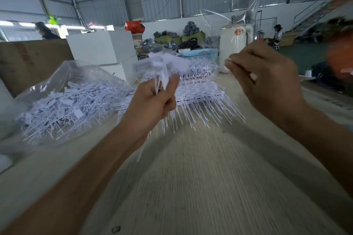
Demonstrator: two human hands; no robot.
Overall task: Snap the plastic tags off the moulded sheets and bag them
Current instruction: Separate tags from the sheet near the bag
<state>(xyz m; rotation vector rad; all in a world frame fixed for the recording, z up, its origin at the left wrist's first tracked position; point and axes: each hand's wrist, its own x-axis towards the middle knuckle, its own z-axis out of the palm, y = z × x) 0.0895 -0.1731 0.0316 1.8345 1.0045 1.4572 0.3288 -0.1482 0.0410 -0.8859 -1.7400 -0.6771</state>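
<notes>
— Tags (162,66), white plastic: where?
— Bunched upright in the left hand (152,105), fingers curled tight round the stems, raised above the tabletop (191,177).
— And the right hand (267,86)?
— Raised alongside, fingers pinched together on a clear bag (235,25).
— Behind the hands?
— Stacked moulded sheets (202,93) on the tabletop; further left, a large clear sack (63,99) heaped with loose tags.
— Sharpness?
— Blurred; fine detail lost.

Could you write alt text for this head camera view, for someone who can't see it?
A person's left hand grips a bunch of white plastic tags while the right hand pinches a clear bag above a wooden table.
</notes>
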